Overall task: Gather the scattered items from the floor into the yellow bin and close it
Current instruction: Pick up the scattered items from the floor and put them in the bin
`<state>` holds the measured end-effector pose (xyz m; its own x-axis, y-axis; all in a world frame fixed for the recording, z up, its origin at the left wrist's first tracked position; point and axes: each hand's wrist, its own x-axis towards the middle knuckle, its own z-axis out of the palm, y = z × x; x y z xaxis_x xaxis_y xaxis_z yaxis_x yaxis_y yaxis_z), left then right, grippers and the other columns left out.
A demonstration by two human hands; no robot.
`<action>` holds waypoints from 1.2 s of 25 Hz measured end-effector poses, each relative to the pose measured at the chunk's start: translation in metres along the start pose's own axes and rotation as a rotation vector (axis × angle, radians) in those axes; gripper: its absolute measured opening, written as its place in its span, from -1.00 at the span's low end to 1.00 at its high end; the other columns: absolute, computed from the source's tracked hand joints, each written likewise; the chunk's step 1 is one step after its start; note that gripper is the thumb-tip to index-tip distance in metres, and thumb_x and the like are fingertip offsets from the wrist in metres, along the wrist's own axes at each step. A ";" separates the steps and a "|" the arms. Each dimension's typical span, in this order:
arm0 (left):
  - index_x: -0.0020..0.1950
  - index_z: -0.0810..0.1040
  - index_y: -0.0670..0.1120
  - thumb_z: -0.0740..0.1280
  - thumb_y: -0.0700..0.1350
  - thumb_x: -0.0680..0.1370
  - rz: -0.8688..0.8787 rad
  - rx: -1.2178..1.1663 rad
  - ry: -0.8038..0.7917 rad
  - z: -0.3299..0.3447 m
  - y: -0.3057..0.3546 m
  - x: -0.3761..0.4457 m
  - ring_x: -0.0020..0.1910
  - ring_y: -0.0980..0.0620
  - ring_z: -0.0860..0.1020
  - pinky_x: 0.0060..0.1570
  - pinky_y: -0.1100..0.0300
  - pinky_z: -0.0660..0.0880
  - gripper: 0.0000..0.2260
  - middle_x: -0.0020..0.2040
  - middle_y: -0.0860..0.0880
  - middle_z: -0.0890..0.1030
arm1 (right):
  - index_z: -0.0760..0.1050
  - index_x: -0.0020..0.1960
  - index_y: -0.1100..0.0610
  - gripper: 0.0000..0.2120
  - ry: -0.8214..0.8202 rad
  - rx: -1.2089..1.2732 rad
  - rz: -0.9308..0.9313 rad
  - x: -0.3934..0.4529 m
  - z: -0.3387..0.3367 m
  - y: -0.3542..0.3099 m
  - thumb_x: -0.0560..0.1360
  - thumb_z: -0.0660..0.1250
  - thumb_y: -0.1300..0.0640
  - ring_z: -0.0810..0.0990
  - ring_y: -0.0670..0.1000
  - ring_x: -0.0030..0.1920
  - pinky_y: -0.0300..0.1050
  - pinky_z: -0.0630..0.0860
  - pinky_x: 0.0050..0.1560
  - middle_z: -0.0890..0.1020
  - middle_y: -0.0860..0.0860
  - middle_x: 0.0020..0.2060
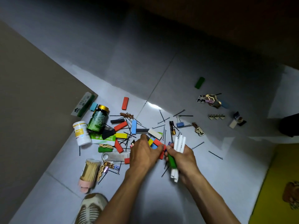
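Grey floor tiles carry our scatter. Our right hand grips white sticks; our left hand pinches colored blocks. Overfull grips may spill. Possibly the yellow bin sits right.

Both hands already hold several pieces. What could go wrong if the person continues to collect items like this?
1. The right hand already grips white sticks and a green block; adding more may let some slip out.
2. The left hand pinches several coloured blocks loosely, so one might drop.
3. The thin black hairpins lie flat and scattered, so some are easily missed.
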<state>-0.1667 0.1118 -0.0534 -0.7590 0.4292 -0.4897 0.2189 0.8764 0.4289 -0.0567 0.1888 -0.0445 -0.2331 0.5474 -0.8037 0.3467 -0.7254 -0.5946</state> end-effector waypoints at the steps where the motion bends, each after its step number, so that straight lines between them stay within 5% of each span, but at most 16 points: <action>1: 0.04 0.46 -0.01 0.37 0.27 0.38 0.009 -0.009 -0.017 0.000 0.001 0.000 -0.15 -0.03 0.59 -0.13 0.08 0.58 -0.58 -0.12 0.01 0.63 | 0.55 -0.04 0.22 -0.89 -0.080 0.113 0.065 0.001 -0.003 -0.003 0.47 0.45 0.25 0.61 0.08 -0.33 -0.07 0.57 -0.31 0.63 0.16 -0.29; 4: 0.16 0.40 -0.01 0.44 0.18 0.41 0.052 0.021 -0.078 0.002 0.001 0.001 -0.06 -0.05 0.60 -0.09 0.12 0.55 -0.54 -0.02 0.00 0.62 | 0.55 0.02 0.14 -0.75 -0.185 -0.067 0.024 0.002 -0.002 -0.009 0.39 0.53 0.19 0.60 0.02 -0.36 -0.13 0.53 -0.42 0.65 0.08 -0.27; 9: 0.14 0.42 -0.03 0.41 0.10 0.44 0.115 0.080 -0.045 0.002 -0.006 0.000 -0.01 -0.10 0.60 -0.06 0.07 0.54 -0.62 0.01 -0.06 0.63 | 0.51 0.04 0.07 -0.74 -0.025 -0.813 -0.429 0.013 0.013 -0.018 0.41 0.50 0.08 0.53 0.04 -0.14 -0.15 0.42 -0.20 0.57 -0.01 -0.13; 17: 0.14 0.46 -0.11 0.36 0.09 0.39 0.302 0.275 -0.084 0.000 -0.005 0.011 -0.04 -0.16 0.60 -0.15 0.11 0.48 -0.59 0.02 -0.11 0.61 | 0.46 0.21 0.07 -0.69 -0.153 -1.165 -0.645 0.018 0.017 -0.015 0.48 0.39 0.10 0.56 0.12 0.05 -0.06 0.46 -0.03 0.53 0.04 0.07; 21: 0.13 0.47 -0.10 0.36 0.05 0.37 0.373 0.284 -0.119 -0.006 -0.008 0.012 -0.14 -0.12 0.61 -0.25 0.19 0.41 -0.60 -0.04 -0.10 0.64 | 0.53 0.11 0.06 -0.74 -0.185 -1.077 -0.578 0.016 0.020 -0.016 0.45 0.45 0.07 0.53 0.05 -0.06 -0.17 0.32 -0.15 0.51 -0.01 -0.08; 25: -0.04 0.47 -0.06 0.31 0.18 0.32 0.338 0.254 -0.175 -0.021 -0.001 0.004 -0.23 -0.07 0.59 -0.32 0.18 0.46 -0.62 -0.21 -0.02 0.58 | 0.59 -0.16 0.08 -0.84 -0.197 -0.639 -0.261 0.009 0.005 -0.028 0.37 0.56 0.10 0.63 -0.01 -0.25 -0.18 0.53 -0.29 0.64 -0.01 -0.28; 30: -0.22 0.45 0.02 0.36 0.27 0.26 0.298 0.111 -0.286 -0.039 0.003 -0.015 -0.41 0.14 0.47 -0.46 0.26 0.36 -0.64 -0.36 0.10 0.52 | 0.61 -0.10 0.19 -0.76 -0.264 -0.297 -0.081 -0.020 -0.022 -0.040 0.33 0.59 0.15 0.68 0.04 -0.28 -0.12 0.58 -0.32 0.71 0.15 -0.24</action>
<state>-0.1785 0.0995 -0.0151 -0.4555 0.6966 -0.5543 0.4797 0.7165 0.5064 -0.0458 0.2163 -0.0037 -0.4823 0.4443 -0.7550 0.5559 -0.5108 -0.6558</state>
